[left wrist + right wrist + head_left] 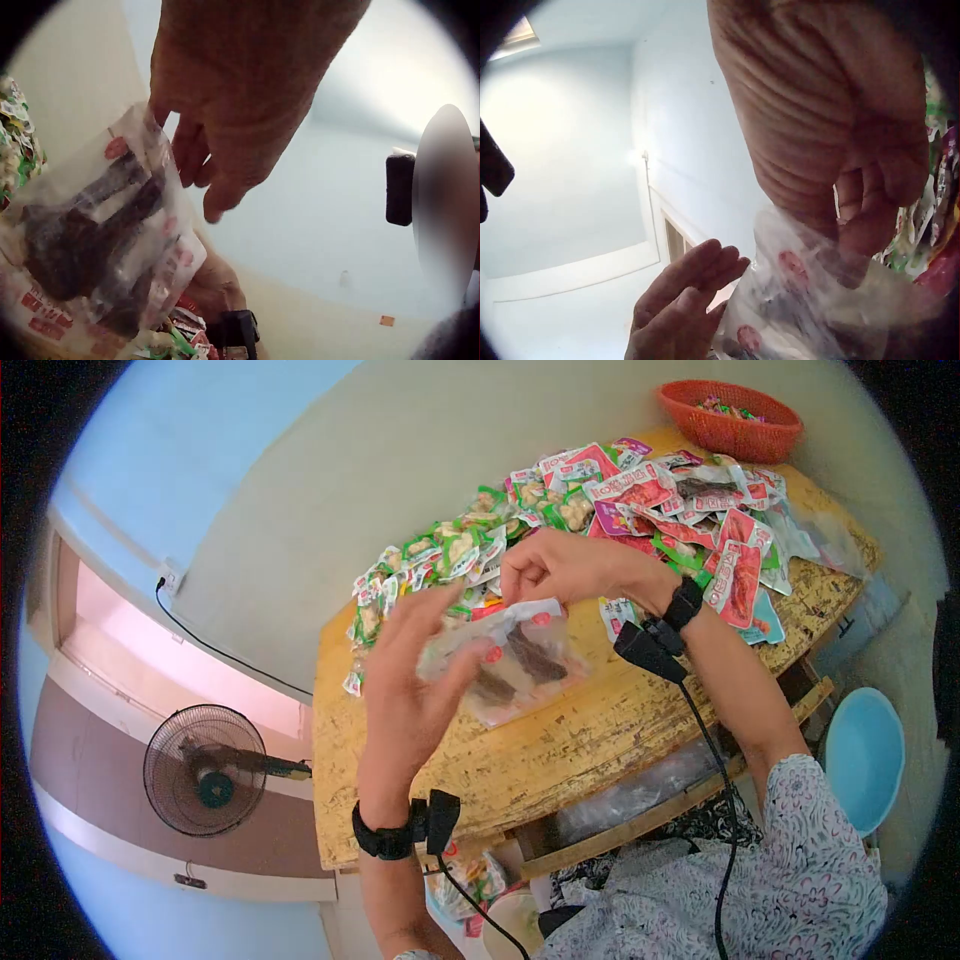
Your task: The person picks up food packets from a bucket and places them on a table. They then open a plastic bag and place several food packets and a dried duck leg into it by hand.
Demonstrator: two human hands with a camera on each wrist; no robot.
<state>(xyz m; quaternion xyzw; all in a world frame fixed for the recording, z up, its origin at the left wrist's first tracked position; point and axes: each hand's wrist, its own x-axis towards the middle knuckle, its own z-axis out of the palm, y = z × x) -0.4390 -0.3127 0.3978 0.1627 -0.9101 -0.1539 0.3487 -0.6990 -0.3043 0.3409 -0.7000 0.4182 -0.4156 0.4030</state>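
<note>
A clear plastic bag with red round prints and dark pieces inside hangs over the near part of the table. My right hand pinches its top edge, fingers curled, as the right wrist view also shows at the bag's upper corner. At the bag's left side is my left hand, its fingers raised and loosely straight, with the thumb overlapping the bag in the head view. In the left wrist view the dark pieces show through the bag, close below the left hand.
Many green-and-white snack packets and red-and-white packets are heaped along the back of the wooden table. A red basket stands at the back right. Beyond the table are a fan and a blue basin.
</note>
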